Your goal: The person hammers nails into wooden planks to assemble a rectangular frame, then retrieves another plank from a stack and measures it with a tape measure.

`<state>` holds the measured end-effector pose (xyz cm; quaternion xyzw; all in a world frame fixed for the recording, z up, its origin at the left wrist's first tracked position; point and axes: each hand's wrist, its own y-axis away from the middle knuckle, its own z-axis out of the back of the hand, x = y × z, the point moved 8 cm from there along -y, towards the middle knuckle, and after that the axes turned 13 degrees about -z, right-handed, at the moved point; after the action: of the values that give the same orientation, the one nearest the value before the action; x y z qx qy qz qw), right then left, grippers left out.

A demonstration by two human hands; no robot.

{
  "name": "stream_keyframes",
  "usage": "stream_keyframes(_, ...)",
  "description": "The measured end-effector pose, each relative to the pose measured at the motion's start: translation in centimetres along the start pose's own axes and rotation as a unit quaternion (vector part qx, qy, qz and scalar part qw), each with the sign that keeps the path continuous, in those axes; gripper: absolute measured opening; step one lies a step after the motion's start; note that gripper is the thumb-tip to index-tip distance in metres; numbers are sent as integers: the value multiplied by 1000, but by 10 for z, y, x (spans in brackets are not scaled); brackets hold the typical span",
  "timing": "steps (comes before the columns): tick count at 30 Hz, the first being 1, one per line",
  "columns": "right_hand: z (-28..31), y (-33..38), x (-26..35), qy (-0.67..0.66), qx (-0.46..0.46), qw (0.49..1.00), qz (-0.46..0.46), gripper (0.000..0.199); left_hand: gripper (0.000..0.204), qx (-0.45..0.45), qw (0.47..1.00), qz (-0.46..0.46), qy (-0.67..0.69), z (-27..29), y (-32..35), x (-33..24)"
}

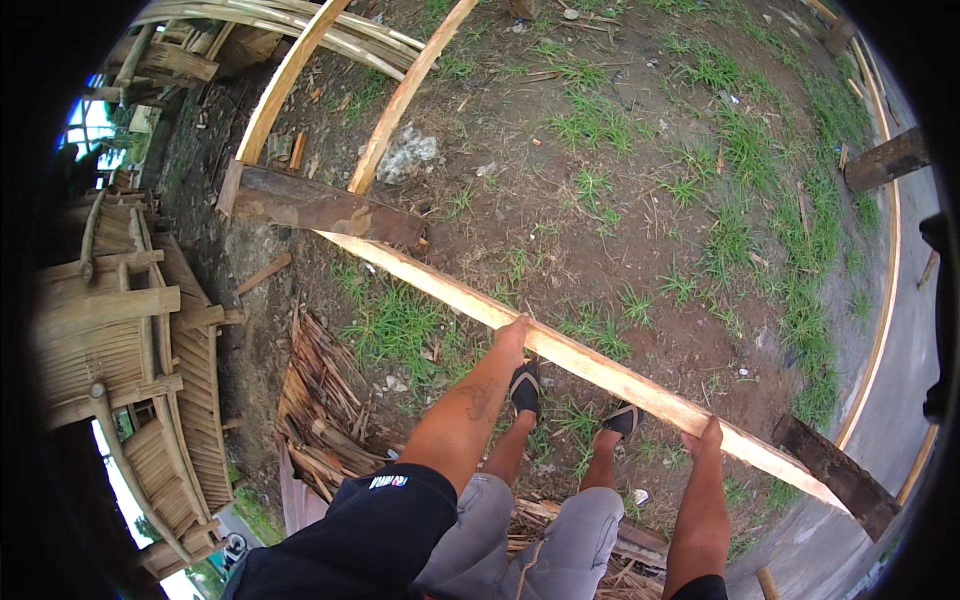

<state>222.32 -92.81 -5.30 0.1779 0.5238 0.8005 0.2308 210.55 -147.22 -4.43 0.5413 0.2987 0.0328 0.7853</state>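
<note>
Your left hand (513, 331) grips the near edge of the pale wooden plank (600, 368) — it runs on rightward under your right hand (704, 437), also clasped on it — to a dark block (838, 476) beyond.

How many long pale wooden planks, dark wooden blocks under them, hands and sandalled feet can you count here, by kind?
Pale planks: 3, one under both hands, two leaning farther off
Dark wooden blocks: 3
Hands on the plank: 2, left hand, right hand
Sandalled feet: 2
Total: 10
</note>
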Motion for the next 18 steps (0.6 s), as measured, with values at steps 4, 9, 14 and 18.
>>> stream_keyframes(4,0,0,3,39,26,999,-3,56,63,-78,991,-14,108,3,-11,8)
stream_keyframes(9,-1,59,-14,90,-230,968,43,77,68,-41,998,25,46,2,10,15)
stream_keyframes(14,-144,227,-21,310,-188,869,337,50,54,154,988,-7,-28,-12,107,-12)
stream_keyframes(18,-264,375,-54,297,162,891,302,34,28,315,947,-27,54,-5,207,-77)
